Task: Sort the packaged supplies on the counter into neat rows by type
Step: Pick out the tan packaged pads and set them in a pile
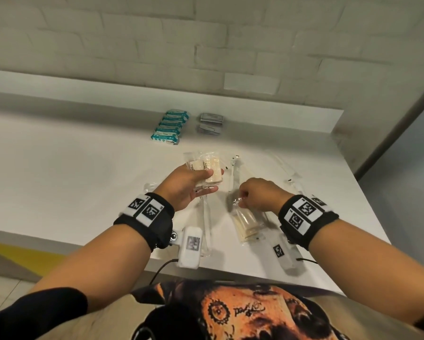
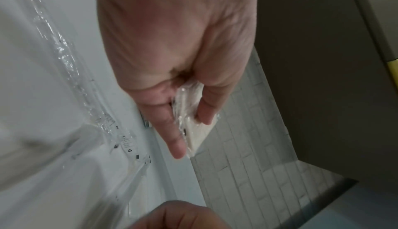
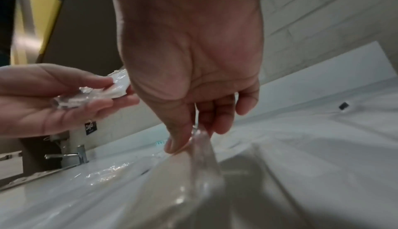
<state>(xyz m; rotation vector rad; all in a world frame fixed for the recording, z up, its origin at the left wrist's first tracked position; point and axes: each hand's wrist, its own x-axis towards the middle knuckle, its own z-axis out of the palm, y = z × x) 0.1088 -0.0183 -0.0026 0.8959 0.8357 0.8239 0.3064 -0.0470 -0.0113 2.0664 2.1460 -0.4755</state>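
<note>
My left hand holds two cream bandage rolls in clear wrappers above the white counter, thumb on top, fingers beneath; the wrist view shows the same rolls pinched. My right hand pinches the top edge of another clear-wrapped cream roll, which hangs tilted near the front edge; the wrist view shows the plastic between thumb and fingers. Long clear packets lie between the hands.
At the back stand a row of teal-and-white packs and a stack of grey sachets. More clear long packets lie at the right, another under my left wrist. A tap shows far left.
</note>
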